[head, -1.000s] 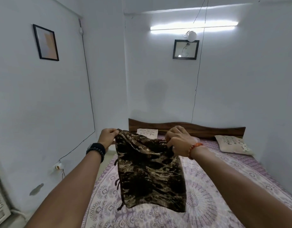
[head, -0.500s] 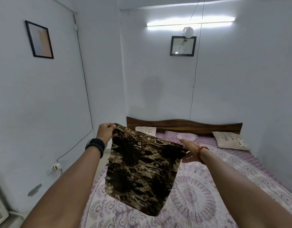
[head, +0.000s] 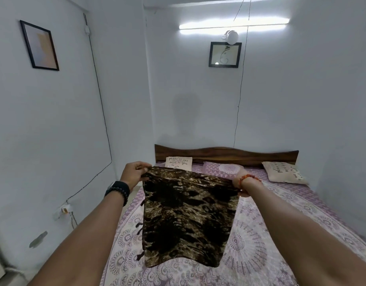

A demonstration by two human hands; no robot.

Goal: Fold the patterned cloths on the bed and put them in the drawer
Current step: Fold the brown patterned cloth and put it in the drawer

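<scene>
Patterned cloth hangs in the air between my two hands, its top edge stretched from one grip to the other and the rest dropping below them, above the bed with its purple printed sheet. My left hand pinches the upper left corner, fingers curled over the fabric. My right hand holds the upper right corner; it is mostly hidden behind the cloth, so I see only that the fabric is caught there. Dark tassels trail off the cloth's left edge, below my left grip. Beyond both hands lie three pillows against a wooden headboard.
</scene>
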